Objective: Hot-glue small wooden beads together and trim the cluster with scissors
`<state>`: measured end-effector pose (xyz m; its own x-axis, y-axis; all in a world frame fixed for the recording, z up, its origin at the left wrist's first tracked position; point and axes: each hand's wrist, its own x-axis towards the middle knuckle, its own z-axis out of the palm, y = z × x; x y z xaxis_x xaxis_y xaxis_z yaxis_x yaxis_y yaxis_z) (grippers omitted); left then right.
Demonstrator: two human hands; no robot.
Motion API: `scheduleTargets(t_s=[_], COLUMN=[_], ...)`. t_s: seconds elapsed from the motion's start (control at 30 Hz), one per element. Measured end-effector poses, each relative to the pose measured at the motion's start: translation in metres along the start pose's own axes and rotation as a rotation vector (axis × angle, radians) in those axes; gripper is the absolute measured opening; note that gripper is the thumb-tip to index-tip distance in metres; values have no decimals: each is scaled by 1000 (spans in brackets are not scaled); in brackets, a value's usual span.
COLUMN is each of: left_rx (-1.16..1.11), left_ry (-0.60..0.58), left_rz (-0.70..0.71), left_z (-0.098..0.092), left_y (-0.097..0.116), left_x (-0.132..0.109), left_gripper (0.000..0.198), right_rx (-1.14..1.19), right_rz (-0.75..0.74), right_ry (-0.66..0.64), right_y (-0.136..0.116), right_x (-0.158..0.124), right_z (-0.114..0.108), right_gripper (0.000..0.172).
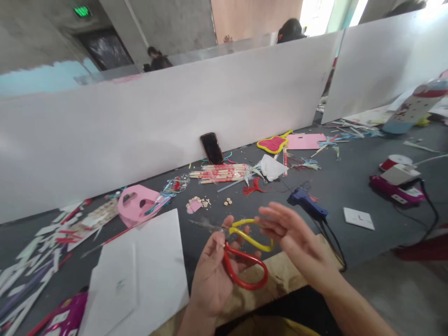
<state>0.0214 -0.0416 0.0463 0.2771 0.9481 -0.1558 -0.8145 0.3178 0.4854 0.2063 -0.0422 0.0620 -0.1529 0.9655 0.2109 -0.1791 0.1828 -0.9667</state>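
My left hand (213,275) is closed around a pair of scissors (241,252) with one red and one yellow loop handle; the metal blades point left over the dark table. My right hand (294,238) hovers just right of the yellow handle with its fingers stretched out and apart, the fingertips near or touching that loop. Under both hands lies a piece of brown cardboard (280,280) at the table's front edge.
A white sheet (147,275) lies at left, a pink cut-out (138,203) beyond it. A blue glue gun (308,203) with a black cable lies right of my hands. A phone (212,148) leans on the white partition (140,121). Paper scraps, sticks and ribbon are scattered about.
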Motion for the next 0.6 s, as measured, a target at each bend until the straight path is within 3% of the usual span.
scheduleTargets(t_s=[0.07,0.17,0.3,0.6], left_rx=[-11,9,49,90], left_ry=[5,3,17,83], left_rz=[25,59,73,62], left_z=[-1,-4,-9,-9], left_y=[6,15,20,17], left_x=[-1,-4,-9,-14], left_gripper=[11,10,10,7], right_rx=[418,696,770,681], right_rz=[44,144,209,254], right_ry=[60,64,56,173], right_y=[-2,-2,0,6], right_x=[-1,-2,-4,-2], right_z=[-5,-5,0,8], right_gripper=[46,62,70,58])
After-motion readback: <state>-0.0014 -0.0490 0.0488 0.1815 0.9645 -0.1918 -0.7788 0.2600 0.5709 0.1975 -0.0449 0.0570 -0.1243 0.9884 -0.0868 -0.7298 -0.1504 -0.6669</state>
